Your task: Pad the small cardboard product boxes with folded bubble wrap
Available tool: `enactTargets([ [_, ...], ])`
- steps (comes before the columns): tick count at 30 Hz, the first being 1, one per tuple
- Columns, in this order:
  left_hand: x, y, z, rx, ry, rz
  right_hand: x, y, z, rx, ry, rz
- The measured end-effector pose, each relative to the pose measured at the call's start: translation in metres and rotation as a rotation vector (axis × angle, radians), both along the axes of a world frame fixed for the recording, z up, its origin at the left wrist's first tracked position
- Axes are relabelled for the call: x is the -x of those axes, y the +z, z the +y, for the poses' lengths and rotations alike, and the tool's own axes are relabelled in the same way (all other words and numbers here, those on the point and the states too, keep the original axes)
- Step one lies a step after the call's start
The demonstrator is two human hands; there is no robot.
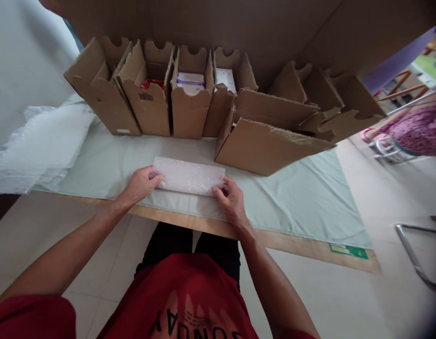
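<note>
A flat, oblong bubble-wrap packet (189, 176) lies crosswise near the front edge of the table, on a pale green cloth (292, 197). My left hand (143, 182) grips its left end, thumb on top and fingers beneath. At the opposite end, my right hand (231, 197) pinches the right edge between thumb and fingers. Whatever the wrap may contain cannot be made out through it.
Several open cardboard bins (191, 110) stand in a row behind the packet, some holding small boxes. A wider carton (270, 146) leans at the right. Bubble-wrap sheets (48, 141) are piled at the left. Another person (421, 129) sits beyond the table at far right.
</note>
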State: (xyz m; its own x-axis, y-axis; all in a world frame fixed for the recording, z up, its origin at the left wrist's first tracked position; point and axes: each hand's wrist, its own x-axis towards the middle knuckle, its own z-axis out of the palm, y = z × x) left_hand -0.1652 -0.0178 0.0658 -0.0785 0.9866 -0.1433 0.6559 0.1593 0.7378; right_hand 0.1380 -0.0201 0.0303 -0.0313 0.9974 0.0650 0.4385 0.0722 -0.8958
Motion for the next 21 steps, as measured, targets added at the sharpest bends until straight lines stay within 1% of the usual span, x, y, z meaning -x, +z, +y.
enactTargets([
  [2,-0.004,-0.002,0.000,-0.037,0.010,0.104,0.005,-0.001,0.002,-0.028,-0.028,-0.086],
  [4,-0.009,-0.004,0.000,-0.058,0.021,0.256,0.010,-0.001,0.002,-0.027,-0.049,-0.173],
  [6,-0.013,-0.006,-0.002,-0.062,0.036,0.367,0.014,0.000,0.002,-0.019,-0.069,-0.266],
  [11,-0.018,-0.014,-0.004,-0.095,0.055,0.449,0.021,0.002,-0.001,-0.019,-0.109,-0.466],
  [15,-0.016,-0.017,-0.008,-0.147,0.050,0.524,0.020,-0.001,-0.002,-0.063,-0.119,-0.517],
  [18,-0.020,-0.013,-0.016,-0.258,0.036,0.597,0.018,-0.004,-0.004,-0.150,-0.122,-0.522],
  [20,-0.028,-0.009,-0.021,-0.362,0.024,0.633,0.017,-0.004,-0.005,-0.185,-0.115,-0.539],
  [21,-0.034,-0.006,-0.022,-0.410,-0.004,0.640,0.017,-0.003,-0.005,-0.190,-0.110,-0.553],
])
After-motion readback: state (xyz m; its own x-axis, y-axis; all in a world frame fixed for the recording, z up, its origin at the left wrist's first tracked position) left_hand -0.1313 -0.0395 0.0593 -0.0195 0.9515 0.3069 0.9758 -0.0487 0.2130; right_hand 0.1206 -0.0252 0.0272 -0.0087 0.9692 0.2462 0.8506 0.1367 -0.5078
